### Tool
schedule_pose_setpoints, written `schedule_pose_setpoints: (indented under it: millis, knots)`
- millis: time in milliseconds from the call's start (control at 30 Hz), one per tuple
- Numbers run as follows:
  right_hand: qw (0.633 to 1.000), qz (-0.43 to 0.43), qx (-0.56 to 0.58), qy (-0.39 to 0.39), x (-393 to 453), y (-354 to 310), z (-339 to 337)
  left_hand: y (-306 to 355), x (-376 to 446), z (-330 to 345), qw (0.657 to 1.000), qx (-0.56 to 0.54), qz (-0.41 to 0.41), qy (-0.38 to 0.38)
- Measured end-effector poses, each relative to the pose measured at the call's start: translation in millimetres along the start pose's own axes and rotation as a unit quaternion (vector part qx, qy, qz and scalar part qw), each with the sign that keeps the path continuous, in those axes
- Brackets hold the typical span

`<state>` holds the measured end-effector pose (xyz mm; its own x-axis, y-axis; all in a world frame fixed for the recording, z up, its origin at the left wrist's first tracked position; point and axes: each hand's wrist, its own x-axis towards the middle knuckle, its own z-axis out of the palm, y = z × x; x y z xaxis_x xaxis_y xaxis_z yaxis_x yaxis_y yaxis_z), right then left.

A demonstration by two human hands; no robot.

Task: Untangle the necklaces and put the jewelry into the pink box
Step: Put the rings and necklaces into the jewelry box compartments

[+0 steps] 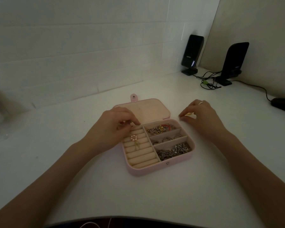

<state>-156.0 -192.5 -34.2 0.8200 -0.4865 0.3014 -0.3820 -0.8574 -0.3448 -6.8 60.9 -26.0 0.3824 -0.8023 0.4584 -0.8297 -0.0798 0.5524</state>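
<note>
bench: white bench, wall behind
left hand: left hand over the box's far-left corner, fingers curled, pinching a thin gold chain; chain hangs down onto the ring rolls, round pearl-like charm on it
box: pink box open at bench centre, lid flat behind, snap tab at far edge
box contents: cream ring rolls left; right side three compartments, far one beaded and gold pieces, middle silver rings, near one heap of silver chains
right hand: right hand on bench just right of the lid, fingers curled, pinching small gold piece; ring on a finger
far right: two black speakers with cables, dark mouse at edge
</note>
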Motion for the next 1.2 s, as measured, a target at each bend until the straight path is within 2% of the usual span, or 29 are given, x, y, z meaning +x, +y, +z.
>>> schedule_pose_setpoints:
  millis: [167, 300, 367, 500, 633, 700, 833, 967, 1100, 1200]
  knots:
    - [0.998, -0.017, 0.062, 0.016, 3, -1, 2, 5, 1, -1, 1.000, -0.016, -0.001, 0.010]
    - [0.985, 0.023, 0.163, 0.046, 2, -6, 0, 10, 1, -2, 0.999, -0.028, -0.004, 0.021]
    - [0.966, 0.039, 0.251, 0.050, 1, -12, -4, 14, 2, -1, 0.999, -0.040, -0.010, 0.035]
    - [0.914, 0.032, 0.404, -0.001, -7, -37, -13, 33, 9, 1, 0.995, -0.073, -0.037, 0.059]
    - [0.844, 0.020, 0.531, -0.075, -20, -61, -23, 52, 27, 8, 0.981, -0.161, -0.100, 0.034]
    - [0.826, 0.014, 0.555, -0.100, -25, -69, -26, 58, 34, 13, 0.969, -0.215, -0.124, 0.015]
    - [0.839, -0.006, 0.534, -0.104, -30, -75, -26, 62, 35, 19, 0.933, -0.316, -0.168, 0.032]
    - [0.831, -0.008, 0.546, -0.105, -31, -77, -27, 58, 33, 15, 0.898, -0.385, -0.207, 0.056]
    - [0.833, -0.015, 0.538, -0.127, -33, -78, -26, 55, 31, 12, 0.889, -0.394, -0.225, 0.066]
    - [0.870, -0.042, 0.482, -0.089, -35, -81, -24, 56, 30, 11, 0.890, -0.390, -0.228, 0.070]
